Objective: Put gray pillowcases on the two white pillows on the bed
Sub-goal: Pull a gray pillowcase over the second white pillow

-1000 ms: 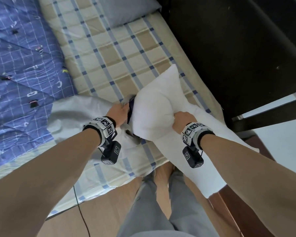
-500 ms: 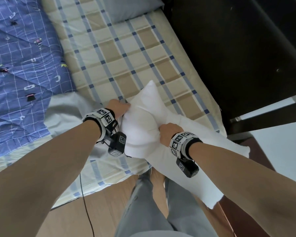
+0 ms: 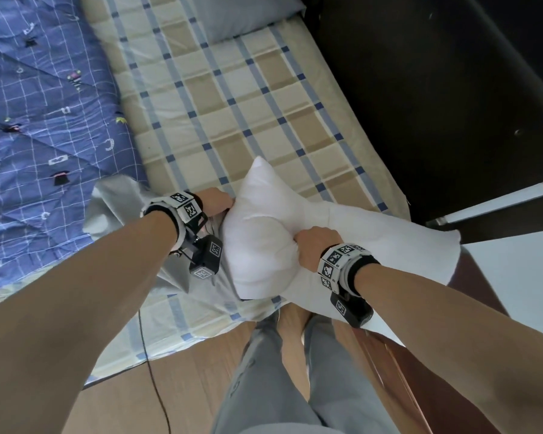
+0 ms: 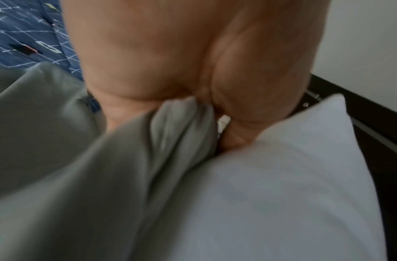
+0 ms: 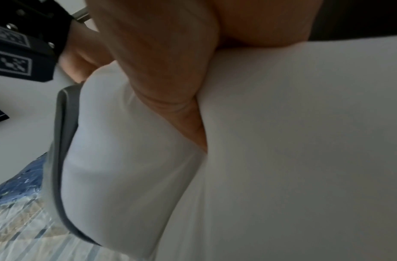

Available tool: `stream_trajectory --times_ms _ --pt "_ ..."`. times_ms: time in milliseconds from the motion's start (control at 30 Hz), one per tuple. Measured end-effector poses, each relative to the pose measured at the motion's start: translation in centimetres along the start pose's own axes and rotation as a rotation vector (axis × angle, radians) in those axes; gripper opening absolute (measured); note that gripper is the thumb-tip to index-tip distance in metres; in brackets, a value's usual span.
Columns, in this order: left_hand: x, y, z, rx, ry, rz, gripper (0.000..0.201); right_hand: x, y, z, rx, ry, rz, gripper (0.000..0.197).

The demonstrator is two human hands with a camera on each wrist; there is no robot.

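Note:
A white pillow (image 3: pixel 264 233) is held over the bed's near edge, one end pointing toward the checked sheet and its far end (image 3: pixel 433 255) sticking out to the right past the bed. My right hand (image 3: pixel 315 245) grips a bunch of the pillow (image 5: pixel 282 141) near its middle. My left hand (image 3: pixel 213 200) grips the gathered edge of a gray pillowcase (image 4: pixel 175 134) right against the pillow's left side (image 4: pixel 293 176). The rest of the pillowcase (image 3: pixel 116 208) trails left over the bed. In the right wrist view the pillowcase's edge (image 5: pixel 61 141) lies around the pillow's end.
The checked sheet (image 3: pixel 232 98) covers the bed, with a blue quilt (image 3: pixel 38 104) on the left and a gray-covered pillow (image 3: pixel 248 14) at the head. Dark furniture (image 3: pixel 436 73) stands right of the bed. My legs (image 3: pixel 295 386) stand on wood floor, a cable (image 3: pixel 154 380) beside them.
Both hands and the pillow have moved toward me and to the bed's near edge. The pillow's end has gone deeper into the pillowcase mouth, and the dark opening is no longer visible.

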State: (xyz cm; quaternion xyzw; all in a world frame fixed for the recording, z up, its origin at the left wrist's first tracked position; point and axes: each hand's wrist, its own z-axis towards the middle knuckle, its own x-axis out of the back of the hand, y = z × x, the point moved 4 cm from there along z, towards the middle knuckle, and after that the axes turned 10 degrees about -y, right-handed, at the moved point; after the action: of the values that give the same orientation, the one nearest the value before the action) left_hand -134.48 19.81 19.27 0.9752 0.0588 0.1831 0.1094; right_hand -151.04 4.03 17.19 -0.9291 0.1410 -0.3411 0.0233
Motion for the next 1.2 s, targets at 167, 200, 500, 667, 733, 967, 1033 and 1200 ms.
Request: stream_trajectory --times_ms 167,200,500,667,733,967,1033,1200 --pt "0.6 -0.9 -0.9 0.026 0.045 0.179 0.022 0.5 1.0 0.5 -0.034 0.005 0.033 0.014" --pt "0.6 -0.9 -1.2 0.012 0.086 0.208 0.029 0.8 1.0 0.6 -0.037 0.009 0.047 0.014" --pt "-1.8 -0.5 -2.7 -0.142 -0.017 0.096 0.038 3.1 3.6 1.0 -0.134 0.065 0.166 0.015" --pt "0.6 3.2 -3.3 -0.339 0.199 -0.141 0.030 3.0 0.2 0.5 -0.022 0.022 0.013 0.008" --pt "2.3 4.1 -3.3 -0.370 0.314 -0.195 0.030 2.6 -1.0 0.1 0.030 -0.001 -0.058 0.015" --pt "3.6 6.1 -3.3 -0.250 0.257 0.084 0.024 -0.2 -4.7 -1.1 0.189 -0.075 -0.270 0.010" --pt "2.8 5.4 -2.9 -0.211 0.263 0.184 0.034 -0.3 -5.0 -1.0 0.193 -0.070 -0.292 0.014" --pt "2.4 5.0 -3.2 -0.177 0.321 0.138 0.040 -0.6 -4.3 -0.4 0.180 -0.152 -0.148 0.014"
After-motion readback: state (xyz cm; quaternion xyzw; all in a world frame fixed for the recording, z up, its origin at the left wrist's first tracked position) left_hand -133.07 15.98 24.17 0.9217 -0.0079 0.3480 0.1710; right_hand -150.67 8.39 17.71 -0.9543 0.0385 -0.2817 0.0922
